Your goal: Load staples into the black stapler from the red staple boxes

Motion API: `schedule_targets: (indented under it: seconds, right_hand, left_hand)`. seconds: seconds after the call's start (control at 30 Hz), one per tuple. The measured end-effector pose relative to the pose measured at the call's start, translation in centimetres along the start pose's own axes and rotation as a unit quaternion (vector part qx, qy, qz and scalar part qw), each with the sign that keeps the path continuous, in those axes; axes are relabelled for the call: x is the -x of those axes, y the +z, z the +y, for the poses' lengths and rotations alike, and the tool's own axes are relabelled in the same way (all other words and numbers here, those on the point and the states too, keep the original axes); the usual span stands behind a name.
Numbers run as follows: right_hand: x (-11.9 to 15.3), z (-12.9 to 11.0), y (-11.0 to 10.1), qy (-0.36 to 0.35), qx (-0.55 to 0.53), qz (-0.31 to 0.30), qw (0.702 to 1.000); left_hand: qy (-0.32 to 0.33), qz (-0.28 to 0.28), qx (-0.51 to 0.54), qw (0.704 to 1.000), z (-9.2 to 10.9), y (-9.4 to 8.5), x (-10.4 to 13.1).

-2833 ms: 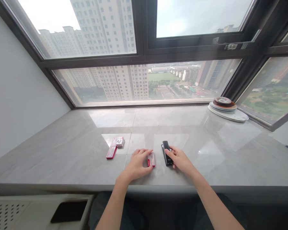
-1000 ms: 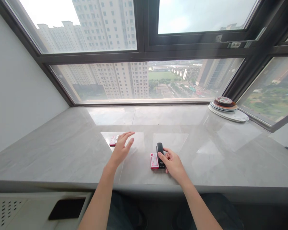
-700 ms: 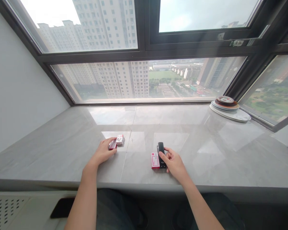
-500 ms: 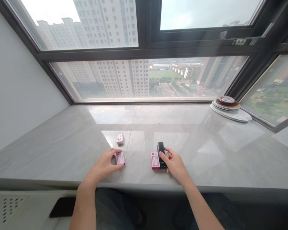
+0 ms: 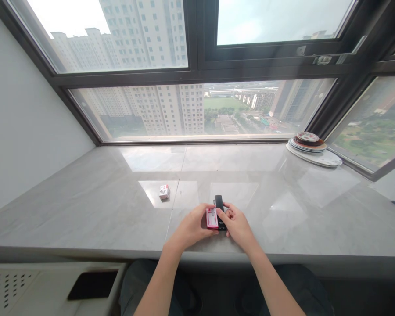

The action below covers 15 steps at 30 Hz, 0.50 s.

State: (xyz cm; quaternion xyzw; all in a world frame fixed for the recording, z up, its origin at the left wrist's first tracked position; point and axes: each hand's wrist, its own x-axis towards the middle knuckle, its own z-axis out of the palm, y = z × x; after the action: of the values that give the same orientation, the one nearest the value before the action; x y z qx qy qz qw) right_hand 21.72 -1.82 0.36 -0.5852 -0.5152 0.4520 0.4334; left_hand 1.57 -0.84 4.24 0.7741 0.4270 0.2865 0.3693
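Note:
A black stapler (image 5: 219,211) stands lengthwise near the front of the sill, its far end pointing at the window. My right hand (image 5: 234,224) grips its right side, thumb on top. Against its left side is a flat red-and-white box (image 5: 212,218). My left hand (image 5: 194,226) closes on that box, fingers at its far edge and thumb at its near edge. Only one box top shows there; whether a second box lies underneath is hidden. A small white-and-red cube-shaped box (image 5: 164,192) rests farther back on the left, apart from both hands.
The grey marble-look sill (image 5: 95,210) ends at a front edge just before my lap. A stack of plates (image 5: 312,149) stands in the far right corner by the window frame. A dark phone-like slab (image 5: 92,285) lies on a white perforated surface below left.
My left hand has moved right with its red-and-white box, over to the box beside the stapler. My right hand keeps its grip on the stapler. The cube-shaped box stays put.

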Motion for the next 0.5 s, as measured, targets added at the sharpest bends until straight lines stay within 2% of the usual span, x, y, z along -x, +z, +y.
schedule_targets:
  seconds: [0.13,0.23,0.3,0.33,0.37,0.43,0.5]
  right_hand:
    - [0.2,-0.5,-0.3,0.014,-0.006,-0.007,1.0]
    - [1.0,-0.7,-1.0,0.046,-0.027,-0.005,0.999]
    - [1.9,-0.7,-1.6,0.048,-0.022,-0.002,0.999]
    - [2.4,-0.7,-1.8,0.042,-0.012,-0.004,0.999]
    - [2.8,-0.8,-1.9,0.035,0.002,-0.007,0.999]
    - [3.6,-1.0,-2.0,0.025,0.036,-0.013,0.999]
    - [3.9,-1.6,-1.8,0.02,0.076,-0.021,0.997]
  left_hand:
    - [0.004,0.008,-0.01,1.0,-0.3,0.9,-0.1]
    - [0.036,0.015,-0.028,0.999,-0.5,0.1,-0.1]
    - [0.011,0.068,-0.066,0.995,-1.4,-1.9,-0.2]
    - [-0.031,0.117,-0.094,0.988,-2.1,-3.3,-0.3]
    - [-0.095,0.182,-0.13,0.97,-3.0,-5.0,-0.4]
    - [-0.25,0.279,-0.209,0.903,-5.0,-8.4,-0.8]
    - [-0.293,0.283,-0.222,0.886,-6.7,-11.1,-1.2]
